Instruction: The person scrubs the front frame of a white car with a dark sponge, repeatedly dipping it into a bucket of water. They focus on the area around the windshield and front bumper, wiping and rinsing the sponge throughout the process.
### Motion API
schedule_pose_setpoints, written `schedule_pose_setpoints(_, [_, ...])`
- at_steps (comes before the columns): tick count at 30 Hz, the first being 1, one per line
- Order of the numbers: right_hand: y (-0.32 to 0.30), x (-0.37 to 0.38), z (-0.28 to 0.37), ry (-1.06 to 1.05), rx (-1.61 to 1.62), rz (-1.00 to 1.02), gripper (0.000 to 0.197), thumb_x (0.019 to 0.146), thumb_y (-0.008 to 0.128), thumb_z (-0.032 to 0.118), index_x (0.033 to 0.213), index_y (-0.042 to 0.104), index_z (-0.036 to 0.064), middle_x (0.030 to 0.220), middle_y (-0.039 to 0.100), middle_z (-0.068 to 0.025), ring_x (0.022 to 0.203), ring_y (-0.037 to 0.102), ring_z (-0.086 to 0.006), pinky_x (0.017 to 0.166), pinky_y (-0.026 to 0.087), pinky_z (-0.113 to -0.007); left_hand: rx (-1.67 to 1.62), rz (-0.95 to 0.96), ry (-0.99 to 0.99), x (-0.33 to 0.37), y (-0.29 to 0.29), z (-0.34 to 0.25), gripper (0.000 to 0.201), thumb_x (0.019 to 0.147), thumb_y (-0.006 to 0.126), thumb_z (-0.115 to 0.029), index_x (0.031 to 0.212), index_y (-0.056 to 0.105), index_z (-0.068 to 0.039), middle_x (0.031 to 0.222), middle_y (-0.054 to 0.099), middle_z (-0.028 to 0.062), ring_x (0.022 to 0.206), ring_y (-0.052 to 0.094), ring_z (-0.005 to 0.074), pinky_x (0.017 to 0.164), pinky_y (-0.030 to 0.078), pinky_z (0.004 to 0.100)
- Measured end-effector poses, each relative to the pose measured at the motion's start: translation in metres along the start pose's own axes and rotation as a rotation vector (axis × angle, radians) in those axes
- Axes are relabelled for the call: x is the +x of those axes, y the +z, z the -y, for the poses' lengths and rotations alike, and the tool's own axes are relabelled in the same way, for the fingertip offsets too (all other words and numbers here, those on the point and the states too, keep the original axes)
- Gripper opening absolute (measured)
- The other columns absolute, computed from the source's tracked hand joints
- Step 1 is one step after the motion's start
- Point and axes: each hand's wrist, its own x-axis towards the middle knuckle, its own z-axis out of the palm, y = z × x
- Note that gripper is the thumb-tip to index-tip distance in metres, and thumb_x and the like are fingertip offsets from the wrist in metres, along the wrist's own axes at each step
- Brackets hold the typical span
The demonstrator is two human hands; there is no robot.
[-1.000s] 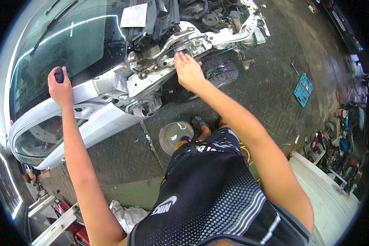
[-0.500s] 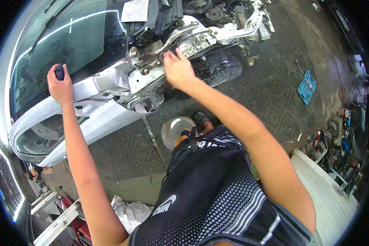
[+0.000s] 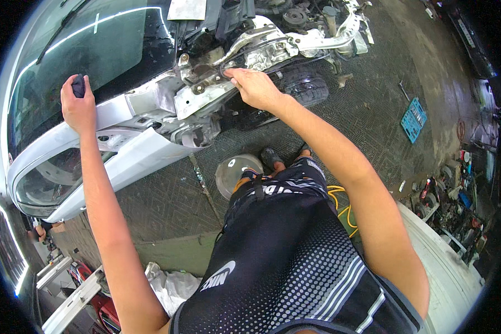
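My left hand (image 3: 79, 111) is raised by the lower edge of the windshield (image 3: 89, 61), closed around a small dark rounded pad (image 3: 78, 86) whose exact kind I cannot tell. Farther right, my right hand (image 3: 257, 89) reaches over the exposed fender area of a silver car. Its fingers are pressed together at a dark cable or strip along the bare inner fender metal (image 3: 203, 101); what lies between the fingertips is hidden. A tyre (image 3: 303, 86) shows beyond that wrist. The car's door (image 3: 145, 153) lies below my left hand.
A translucent round tub (image 3: 231, 175) stands on the patterned floor beside my feet. An open blue tool case (image 3: 413, 121) lies to the right, with a wrench (image 3: 403, 90) near it. A yellow hose (image 3: 348, 214), a white panel (image 3: 440, 250) and piled tools (image 3: 459, 206) are at the right.
My right hand has shifted slightly right, and its fingers have drawn together and now point left. My left hand still holds the dark pad, slightly higher in view. The view has shifted a little.
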Motion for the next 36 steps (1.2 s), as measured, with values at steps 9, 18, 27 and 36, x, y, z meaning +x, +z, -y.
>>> schedule_pose_setpoints(9, [-0.001, -0.044, 0.031, -0.110, -0.219, -0.318, 0.053, 0.083, 0.054, -0.003, 0.135, 0.054, -0.0065, 0.135, 0.061, -0.0220, 0.129, 0.058, -0.0340, 0.114, 0.042, -0.048, 0.002, 0.003, -0.008, -0.004, -0.001, 0.005, 0.030, 0.093, 0.074, -0.033, 0.111, 0.068, -0.011, 0.106, 0.070, 0.0097, 0.095, 0.070, 0.0319, 0.081, 0.055, 0.0425])
schedule_pose_setpoints(18, [0.005, -0.047, 0.002, -0.139, -0.560, -0.171, 0.052, 0.088, 0.055, 0.008, 0.137, 0.051, -0.0036, 0.134, 0.063, -0.0142, 0.123, 0.061, -0.0228, 0.115, 0.037, -0.044, 0.002, 0.018, -0.008, -0.009, -0.003, 0.011, 0.030, 0.093, 0.074, -0.034, 0.111, 0.069, -0.011, 0.108, 0.071, 0.0088, 0.098, 0.069, 0.0309, 0.084, 0.055, 0.0420])
schedule_pose_setpoints(27, [0.025, -0.055, 0.017, -0.165, -0.463, -0.149, 0.060, 0.086, 0.052, 0.007, 0.144, 0.044, -0.0070, 0.140, 0.057, -0.0218, 0.133, 0.055, -0.0276, 0.116, 0.035, -0.042, 0.020, -0.011, -0.008, -0.006, 0.001, 0.006, 0.028, 0.093, 0.074, -0.034, 0.110, 0.070, -0.011, 0.107, 0.071, 0.0079, 0.096, 0.070, 0.0302, 0.082, 0.055, 0.0415])
schedule_pose_setpoints(36, [0.038, -0.052, 0.026, -0.010, -0.387, -0.130, 0.055, 0.092, 0.046, 0.012, 0.144, 0.046, -0.0066, 0.148, 0.052, -0.0217, 0.142, 0.046, -0.0321, 0.122, 0.030, -0.043, -0.498, 0.134, -0.003, 0.000, -0.003, -0.070, 0.022, 0.091, 0.077, -0.014, 0.112, 0.074, -0.011, 0.103, 0.074, 0.0069, 0.089, 0.070, 0.0154, 0.080, 0.055, 0.0301])
